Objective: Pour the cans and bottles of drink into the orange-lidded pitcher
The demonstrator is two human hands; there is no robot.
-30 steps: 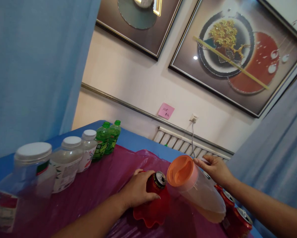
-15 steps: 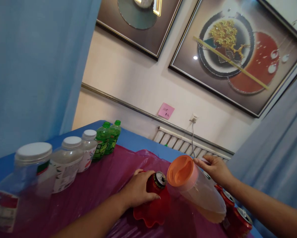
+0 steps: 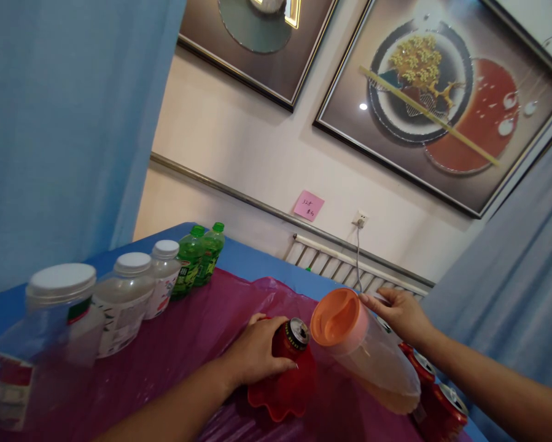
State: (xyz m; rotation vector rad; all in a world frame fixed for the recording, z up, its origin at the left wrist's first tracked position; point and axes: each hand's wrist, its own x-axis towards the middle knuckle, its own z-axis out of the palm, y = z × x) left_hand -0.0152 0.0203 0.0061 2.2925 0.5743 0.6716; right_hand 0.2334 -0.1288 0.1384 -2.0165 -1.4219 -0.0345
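My left hand (image 3: 257, 353) is wrapped round a red drink can (image 3: 290, 341) with an opened top. Beneath the can lies a red wavy-edged dish (image 3: 282, 393) on the purple plastic sheet. To the right, my right hand (image 3: 398, 313) grips a clear pitcher (image 3: 381, 368) with an orange lid (image 3: 338, 319), at its far side; the handle itself is mostly hidden. The pitcher leans with its lid toward the can and has some brownish liquid low inside. Lid and can stay slightly apart, and no stream of liquid shows between them.
Along the left stand a large white-capped jar (image 3: 50, 344), two smaller white-capped bottles (image 3: 123, 307) and two green bottles (image 3: 190, 261). More red cans (image 3: 444, 411) stand behind the pitcher at right. Purple sheeting (image 3: 188, 350) covers the blue table (image 3: 248, 258). A radiator (image 3: 322, 261) lines the wall.
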